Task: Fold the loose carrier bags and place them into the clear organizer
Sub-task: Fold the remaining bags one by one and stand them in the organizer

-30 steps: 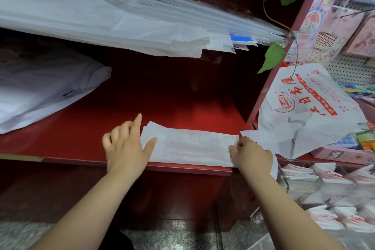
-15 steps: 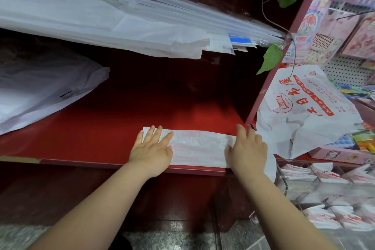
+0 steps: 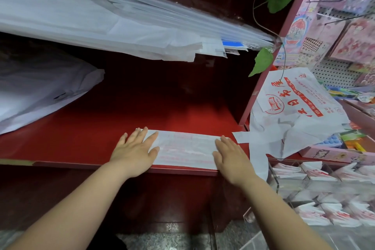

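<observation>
A white carrier bag [image 3: 185, 148] with faint red print lies folded into a long flat strip at the front of the red shelf [image 3: 81, 134]. My left hand [image 3: 135, 149] presses flat on its left end with straight fingers. My right hand [image 3: 231, 155] lies flat on its right end. A heap of loose white bags with red lettering [image 3: 294, 111] sits to the right. The clear organizer [image 3: 276, 178] at lower right holds several folded bags [image 3: 316, 174].
Stacked white and clear plastic sheets [image 3: 121, 24] fill the shelf above. A white bundle [image 3: 36, 91] rests at the left of the red shelf. Pink stationery on a pegboard [image 3: 334, 36], a pink box [image 3: 334, 154] and a green vine leaf [image 3: 262, 61] are at the right.
My left hand slid right onto the strip's left end and flattened. My right hand uncurled from the right end and now lies flat on it.
</observation>
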`<state>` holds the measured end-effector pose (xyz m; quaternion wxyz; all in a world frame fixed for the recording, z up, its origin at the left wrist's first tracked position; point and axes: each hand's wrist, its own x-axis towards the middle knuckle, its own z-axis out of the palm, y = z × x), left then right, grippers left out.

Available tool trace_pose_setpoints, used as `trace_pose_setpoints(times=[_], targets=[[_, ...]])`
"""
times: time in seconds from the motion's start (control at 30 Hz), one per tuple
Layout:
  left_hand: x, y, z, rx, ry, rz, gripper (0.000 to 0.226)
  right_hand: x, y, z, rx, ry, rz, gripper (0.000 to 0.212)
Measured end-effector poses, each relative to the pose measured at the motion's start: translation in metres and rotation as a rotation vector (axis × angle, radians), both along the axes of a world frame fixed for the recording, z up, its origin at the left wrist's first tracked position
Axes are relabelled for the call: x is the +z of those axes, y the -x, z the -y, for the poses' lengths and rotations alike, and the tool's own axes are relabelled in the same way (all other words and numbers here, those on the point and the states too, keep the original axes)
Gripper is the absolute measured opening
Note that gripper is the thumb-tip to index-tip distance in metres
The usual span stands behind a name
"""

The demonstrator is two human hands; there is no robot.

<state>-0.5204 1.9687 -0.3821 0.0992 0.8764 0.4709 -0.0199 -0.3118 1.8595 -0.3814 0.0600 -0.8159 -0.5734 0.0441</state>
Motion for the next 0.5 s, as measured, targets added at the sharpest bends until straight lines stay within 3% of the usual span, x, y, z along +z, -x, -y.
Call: trace_pose_setpoints(times=[0.1, 0.17, 0.27, 0.37, 0.43, 0.5], targets=[[0.001, 0.012, 0.007, 0.007, 0.062, -0.031, 0.102, -0.003, -0.009, 0.01, -0.058, -0.222, 0.092, 0.042], [0.003, 0.021, 0.012, 0.015, 0.058, -0.078, 0.124, -0.003, -0.002, 0.015, 0.017, -0.379, 0.146, 0.039], [0.003, 0.036, 0.018, 0.023, -0.009, -0.178, 0.118, -0.006, 0.02, 0.023, 0.226, -0.362, 0.194, 0.038], [0.006, 0.052, 0.023, -0.008, -0.119, -0.19, 0.111, 0.001, 0.036, 0.02, 0.216, -0.101, 0.217, 0.073], [0.003, 0.066, 0.025, -0.116, -0.284, -0.106, 0.113, 0.007, 0.034, 0.014, 0.194, 0.017, 0.188, 0.095], [-0.012, 0.08, 0.018, -0.212, -0.48, 0.052, 0.095, 0.015, 0.033, 0.005, 0.18, 0.101, 0.208, 0.087]])
